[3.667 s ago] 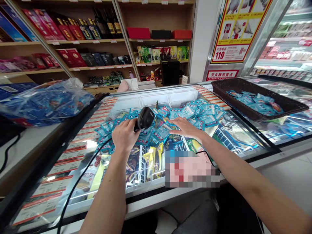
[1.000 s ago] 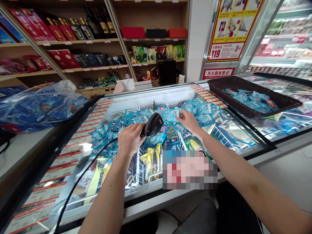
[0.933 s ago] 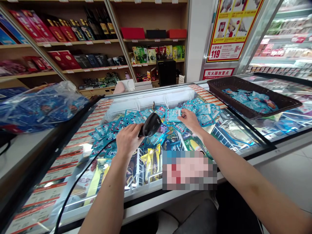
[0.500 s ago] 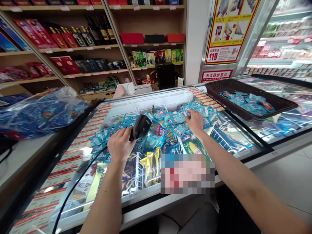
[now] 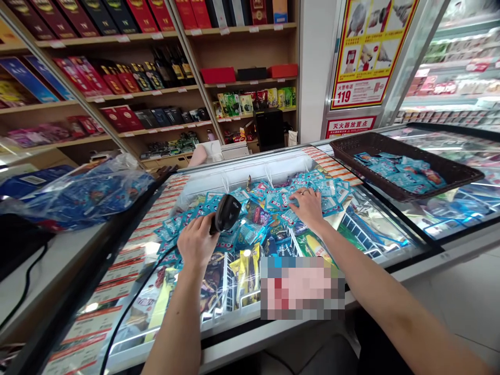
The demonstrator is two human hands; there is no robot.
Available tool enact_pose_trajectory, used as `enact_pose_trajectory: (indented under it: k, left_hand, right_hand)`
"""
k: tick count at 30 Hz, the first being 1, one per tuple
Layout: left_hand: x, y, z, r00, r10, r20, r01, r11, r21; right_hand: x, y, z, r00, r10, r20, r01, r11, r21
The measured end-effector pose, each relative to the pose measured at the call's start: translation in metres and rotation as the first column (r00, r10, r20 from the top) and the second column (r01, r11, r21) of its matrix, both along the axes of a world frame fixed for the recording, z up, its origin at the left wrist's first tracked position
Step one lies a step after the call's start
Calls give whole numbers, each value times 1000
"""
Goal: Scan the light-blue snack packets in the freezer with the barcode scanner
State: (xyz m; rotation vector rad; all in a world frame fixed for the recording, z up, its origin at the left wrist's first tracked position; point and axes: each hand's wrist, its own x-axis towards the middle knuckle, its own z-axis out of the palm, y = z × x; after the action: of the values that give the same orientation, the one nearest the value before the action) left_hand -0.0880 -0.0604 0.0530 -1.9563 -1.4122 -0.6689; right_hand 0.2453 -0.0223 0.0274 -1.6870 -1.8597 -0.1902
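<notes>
My left hand (image 5: pixel 197 240) is wrapped round the handle of a black barcode scanner (image 5: pixel 227 212), whose head points right above the freezer's glass top. A black cable (image 5: pixel 135 299) runs from it down the left side. My right hand (image 5: pixel 308 208) reaches into the many blue snack packets (image 5: pixel 277 199) spread over the glass. Its fingers are bent and close together at the edge of one packet, and the fingertips are partly hidden. Packets lie flat and overlapping on both sides of the two hands.
A dark brown basket (image 5: pixel 449 191) with more blue packets stands at the right. At the left lies a clear plastic bag (image 5: pixel 113 187) full of blue packets. Under the glass are wrapped ice creams (image 5: pixel 247 271) in wire baskets. Shelves (image 5: pixel 250 52) with boxes and bottles rise behind.
My right hand has shifted slightly left and down over the packets. The left hand still holds the scanner. The view has tilted up a little.
</notes>
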Motion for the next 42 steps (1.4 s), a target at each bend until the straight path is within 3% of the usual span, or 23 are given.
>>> enact_pose_trajectory:
  k: [7,13,16,21,29,33,37,42]
  left_hand:
    - [-17,-2,18,998,64,-18,-64,998,-12]
    - [-42,-2,8,992,129,12,-129,991,20]
    - [-53,-2,-1,987,152,61,-154,987,39]
    - [-70,-5,-5,980,155,124,-159,987,27]
    - [-74,-9,-5,962,176,210,-169,984,-48]
    - [-71,-11,-4,963,155,220,-146,988,-57]
    - [-70,-11,-4,973,102,208,-92,994,-58]
    - [-60,-14,0,986,38,164,-32,999,-34]
  right_hand:
    - [-6,-5,2,1000,22,1,-22,997,69]
    - [-24,-11,6,983,183,18,-184,981,56]
    - [-39,-9,11,953,301,46,-301,954,1]
    - [-79,1,25,879,477,6,-467,863,-193]
    - [-156,30,24,909,316,-270,-406,819,-406]
    - [-168,41,10,893,242,-378,-388,840,-379]
    - [-160,47,0,764,168,-623,-436,845,-308]
    - [-132,36,-2,635,195,-747,-516,827,-223]
